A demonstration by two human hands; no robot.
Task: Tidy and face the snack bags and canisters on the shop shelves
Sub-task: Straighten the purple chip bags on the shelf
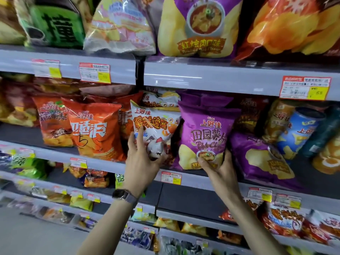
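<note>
My left hand (142,161) grips the lower part of a white crab-snack bag (156,124), thumb up its front, holding it upright at the middle shelf's edge. My right hand (217,166) holds the bottom of a purple potato-chip bag (206,137), thumb on its front, fingers behind. Both bags stand side by side and face forward. More purple bags sit behind it, and another purple bag (263,157) lies tilted to its right. Blue and orange canisters (298,131) lean at the far right of the same shelf.
Orange snack bags (95,131) stand left of the white bag. The upper shelf carries large bags, a purple one (198,26) in the middle. Grey shelf rails (211,80) bear price tags. Lower shelves hold several small bags. The floor shows at bottom left.
</note>
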